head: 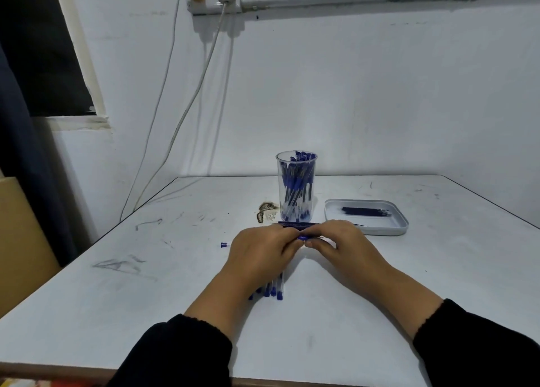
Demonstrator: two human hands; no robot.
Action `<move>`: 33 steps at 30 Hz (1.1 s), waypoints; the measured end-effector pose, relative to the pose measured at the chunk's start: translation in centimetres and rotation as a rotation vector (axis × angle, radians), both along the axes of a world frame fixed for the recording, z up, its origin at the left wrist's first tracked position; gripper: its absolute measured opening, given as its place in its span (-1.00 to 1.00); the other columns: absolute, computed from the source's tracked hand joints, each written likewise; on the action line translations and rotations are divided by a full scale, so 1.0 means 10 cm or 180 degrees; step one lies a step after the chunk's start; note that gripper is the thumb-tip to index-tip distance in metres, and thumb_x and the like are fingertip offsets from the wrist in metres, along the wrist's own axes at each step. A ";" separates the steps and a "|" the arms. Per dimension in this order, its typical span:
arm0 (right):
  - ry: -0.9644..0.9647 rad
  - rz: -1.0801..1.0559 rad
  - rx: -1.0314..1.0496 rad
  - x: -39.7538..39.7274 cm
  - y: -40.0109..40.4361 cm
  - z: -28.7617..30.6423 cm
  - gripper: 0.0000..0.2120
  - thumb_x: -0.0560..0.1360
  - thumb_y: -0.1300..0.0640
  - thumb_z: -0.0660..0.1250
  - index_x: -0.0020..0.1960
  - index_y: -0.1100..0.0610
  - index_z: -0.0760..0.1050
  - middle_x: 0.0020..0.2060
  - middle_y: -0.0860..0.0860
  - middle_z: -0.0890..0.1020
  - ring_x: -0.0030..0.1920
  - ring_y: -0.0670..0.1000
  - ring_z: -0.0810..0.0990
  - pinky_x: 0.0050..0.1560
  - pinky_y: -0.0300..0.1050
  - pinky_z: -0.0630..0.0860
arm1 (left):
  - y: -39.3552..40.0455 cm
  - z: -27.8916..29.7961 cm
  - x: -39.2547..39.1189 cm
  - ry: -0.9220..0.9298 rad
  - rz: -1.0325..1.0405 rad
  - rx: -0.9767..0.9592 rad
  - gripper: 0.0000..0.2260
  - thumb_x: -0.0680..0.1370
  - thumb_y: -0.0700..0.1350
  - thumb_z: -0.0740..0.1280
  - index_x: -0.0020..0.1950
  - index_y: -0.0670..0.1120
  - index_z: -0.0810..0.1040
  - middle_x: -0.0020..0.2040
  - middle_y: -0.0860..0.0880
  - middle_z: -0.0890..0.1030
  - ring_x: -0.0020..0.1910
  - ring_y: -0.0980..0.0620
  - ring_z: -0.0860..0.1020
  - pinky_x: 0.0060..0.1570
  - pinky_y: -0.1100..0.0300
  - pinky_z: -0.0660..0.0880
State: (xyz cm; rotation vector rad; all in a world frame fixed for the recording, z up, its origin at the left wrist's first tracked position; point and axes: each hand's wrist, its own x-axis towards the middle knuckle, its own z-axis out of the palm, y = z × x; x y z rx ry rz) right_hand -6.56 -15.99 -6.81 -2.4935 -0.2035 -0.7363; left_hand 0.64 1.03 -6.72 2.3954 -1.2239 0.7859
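Item 1: blue pen part (304,237), held just above the surface (146,299), near its middle and in front of the cup.
Item 2: left grip (260,252), a bare hand, fingertips closed on the left end of the blue pen part.
Item 3: right grip (344,246), a bare hand, fingers curled and pinching the right end of the same part.
Item 4: capped pens (274,290), lying side by side under the left wrist, blue ends toward the person.
Item 5: dark refills (295,225), a bundle lying crosswise just behind both hands.
Item 6: clear cup (296,187), upright, filled with blue pens.
Item 7: white tray (403,225), right of the cup, holding more dark refill sticks (365,211).
Item 8: 1 loose blue cap (223,244), left of the left grip.
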 end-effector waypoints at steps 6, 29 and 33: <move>0.0039 0.0038 0.0647 0.01 -0.03 0.02 -0.86 0.48 0.17 0.41 -0.02 -0.02 0.68 -0.18 -0.26 0.64 -0.05 -0.26 0.56 -0.02 -0.38 0.44 | 0.02 0.05 -0.02 0.0106 0.0196 -0.0006 -0.73 0.57 0.22 0.15 0.03 0.16 0.58 -0.23 0.06 0.61 -0.26 0.09 0.53 -0.40 0.21 0.30; 0.0350 -0.0824 -0.0085 0.24 -0.15 -0.09 -0.79 0.61 0.03 0.22 0.12 0.01 0.60 -0.07 -0.06 0.61 0.00 -0.01 0.52 -0.06 -0.13 0.38 | 0.03 -0.03 0.14 0.0162 -0.0215 -0.0511 -0.75 0.47 -0.34 0.32 0.10 -0.13 0.62 -0.08 -0.07 0.61 -0.09 -0.11 0.52 -0.18 0.04 0.48; 0.0423 -0.0360 0.1594 0.19 0.07 0.00 -0.74 0.60 -0.03 0.22 -0.14 0.05 0.58 -0.26 -0.04 0.63 -0.23 -0.08 0.56 -0.16 -0.14 0.48 | 0.00 -0.01 0.11 0.0140 -0.0425 -0.0696 -0.84 0.50 -0.23 0.29 0.02 -0.16 0.61 -0.11 -0.05 0.63 -0.12 -0.06 0.53 -0.16 0.10 0.47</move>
